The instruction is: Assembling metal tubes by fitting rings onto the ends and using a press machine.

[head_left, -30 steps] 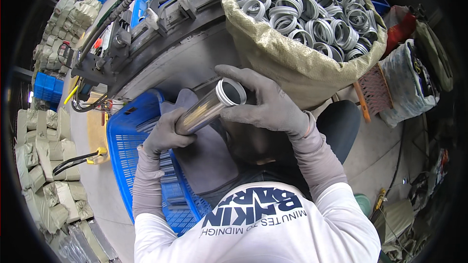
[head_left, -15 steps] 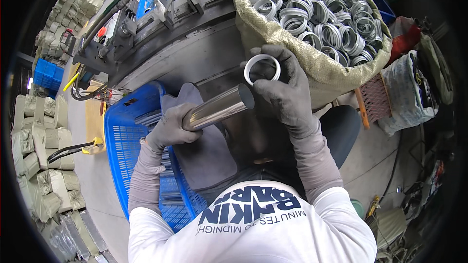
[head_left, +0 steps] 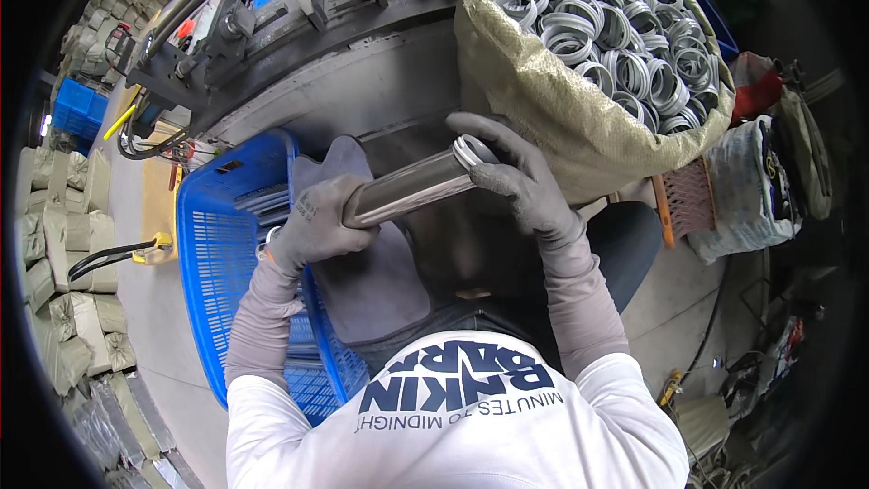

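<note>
Gripping long shiny metal tube [head_left: 412, 188] by its near end: grey-gloved left hand [head_left: 319, 225], fingers closed round it. Tube held aslant in front of torso, far end to right. Pale grey ridged ring [head_left: 474, 153] at that end. Grey-gloved right hand [head_left: 527, 179] curved about ring, thumb touching; cannot tell how firmly pinched. Left: blue slotted plastic basket [head_left: 215, 258], metal tubes [head_left: 262, 205] inside. Beyond right hand: beige woven sack [head_left: 543, 104], filled with loose pale grey rings [head_left: 615, 29].
</note>
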`<state>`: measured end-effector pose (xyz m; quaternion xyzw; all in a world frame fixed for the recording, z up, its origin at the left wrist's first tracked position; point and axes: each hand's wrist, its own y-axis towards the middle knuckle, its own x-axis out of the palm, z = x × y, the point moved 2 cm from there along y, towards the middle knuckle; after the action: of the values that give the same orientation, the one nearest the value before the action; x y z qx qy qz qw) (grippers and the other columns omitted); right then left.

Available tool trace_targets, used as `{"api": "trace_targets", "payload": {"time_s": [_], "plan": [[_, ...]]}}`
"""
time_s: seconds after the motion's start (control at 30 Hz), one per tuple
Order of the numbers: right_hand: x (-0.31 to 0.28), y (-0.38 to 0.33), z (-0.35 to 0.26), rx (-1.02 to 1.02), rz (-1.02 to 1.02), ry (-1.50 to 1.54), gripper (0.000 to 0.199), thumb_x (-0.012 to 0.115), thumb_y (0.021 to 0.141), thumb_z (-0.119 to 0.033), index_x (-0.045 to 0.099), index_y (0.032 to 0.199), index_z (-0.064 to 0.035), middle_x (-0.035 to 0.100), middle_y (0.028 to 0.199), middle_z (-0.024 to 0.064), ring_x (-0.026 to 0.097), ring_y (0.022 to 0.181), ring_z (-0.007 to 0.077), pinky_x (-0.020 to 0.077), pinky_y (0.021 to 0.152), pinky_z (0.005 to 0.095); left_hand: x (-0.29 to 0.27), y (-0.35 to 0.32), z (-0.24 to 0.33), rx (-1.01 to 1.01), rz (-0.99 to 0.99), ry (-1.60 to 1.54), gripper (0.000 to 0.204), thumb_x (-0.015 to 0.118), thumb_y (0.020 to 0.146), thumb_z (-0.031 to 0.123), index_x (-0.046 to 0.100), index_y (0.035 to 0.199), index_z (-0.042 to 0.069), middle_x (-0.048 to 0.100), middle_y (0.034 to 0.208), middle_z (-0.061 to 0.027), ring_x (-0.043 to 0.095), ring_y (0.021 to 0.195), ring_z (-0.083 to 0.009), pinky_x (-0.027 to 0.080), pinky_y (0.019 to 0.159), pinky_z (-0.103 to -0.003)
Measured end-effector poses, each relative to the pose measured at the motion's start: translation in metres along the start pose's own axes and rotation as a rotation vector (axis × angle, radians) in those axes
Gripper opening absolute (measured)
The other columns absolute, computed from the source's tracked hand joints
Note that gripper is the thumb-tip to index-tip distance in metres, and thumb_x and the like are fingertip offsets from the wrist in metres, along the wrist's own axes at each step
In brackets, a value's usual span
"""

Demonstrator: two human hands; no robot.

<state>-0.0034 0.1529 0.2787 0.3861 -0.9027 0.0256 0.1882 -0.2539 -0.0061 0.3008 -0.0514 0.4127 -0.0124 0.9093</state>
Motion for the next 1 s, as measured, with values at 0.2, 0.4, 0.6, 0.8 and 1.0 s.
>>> {"api": "trace_targets", "payload": {"time_s": [0.2, 0.4, 0.6, 0.8, 1.0], "plan": [[0.008, 0.010, 0.023, 0.101, 0.003, -0.311, 0.034, 0.064, 0.104, -0.018, 0.066, 0.132, 0.0005, 0.069, 0.113, 0.0074, 0.065, 0.109, 0.0155, 0.0507, 0.100, 0.0290, 0.015, -0.003, -0.009, 0.089, 0.124, 0.160, 0.045, 0.081, 0.073, 0.019, 0.072, 0.115, 0.006, 0.074, 0.098, -0.0170, 0.072, 0.088, -0.0387, 0.055, 0.079, -0.046], [0.021, -0.002, 0.061, -0.109, 0.295, -0.024, 0.037, 0.055, 0.109, -0.024, 0.068, 0.126, 0.0053, 0.075, 0.109, 0.0169, 0.073, 0.101, 0.0230, 0.0558, 0.095, 0.0342, 0.025, -0.004, -0.022, 0.092, 0.172, 0.252, 0.041, 0.079, 0.074, 0.019, 0.071, 0.113, 0.008, 0.073, 0.096, -0.0159, 0.070, 0.089, -0.0399, 0.054, 0.079, -0.047], [0.027, 0.004, 0.076, -0.126, 0.323, -0.075, 0.038, 0.054, 0.108, -0.026, 0.070, 0.121, 0.0060, 0.076, 0.104, 0.0186, 0.074, 0.099, 0.0254, 0.0562, 0.094, 0.0353, 0.029, -0.008, -0.035, 0.073, 0.165, 0.290, 0.041, 0.078, 0.074, 0.020, 0.069, 0.112, 0.009, 0.071, 0.096, -0.0156, 0.069, 0.089, -0.0393, 0.053, 0.081, -0.049], [0.027, 0.004, 0.092, -0.072, 0.387, -0.119, 0.040, 0.048, 0.107, -0.026, 0.071, 0.114, 0.0059, 0.078, 0.103, 0.0203, 0.077, 0.095, 0.0289, 0.0579, 0.092, 0.0364, 0.033, -0.012, -0.044, 0.074, 0.149, 0.313, 0.046, 0.079, 0.070, 0.020, 0.066, 0.113, 0.008, 0.070, 0.097, -0.0158, 0.068, 0.090, -0.0392, 0.052, 0.082, -0.049], [0.029, 0.010, 0.100, -0.172, 0.447, -0.325, 0.030, 0.056, 0.106, -0.020, 0.074, 0.112, 0.0039, 0.074, 0.096, 0.0098, 0.067, 0.088, 0.0174, 0.0523, 0.085, 0.0319, 0.027, -0.014, -0.046, 0.034, 0.123, 0.405, 0.052, 0.080, 0.070, 0.021, 0.065, 0.117, 0.007, 0.070, 0.100, -0.0157, 0.068, 0.094, -0.0382, 0.053, 0.085, -0.048]]}}
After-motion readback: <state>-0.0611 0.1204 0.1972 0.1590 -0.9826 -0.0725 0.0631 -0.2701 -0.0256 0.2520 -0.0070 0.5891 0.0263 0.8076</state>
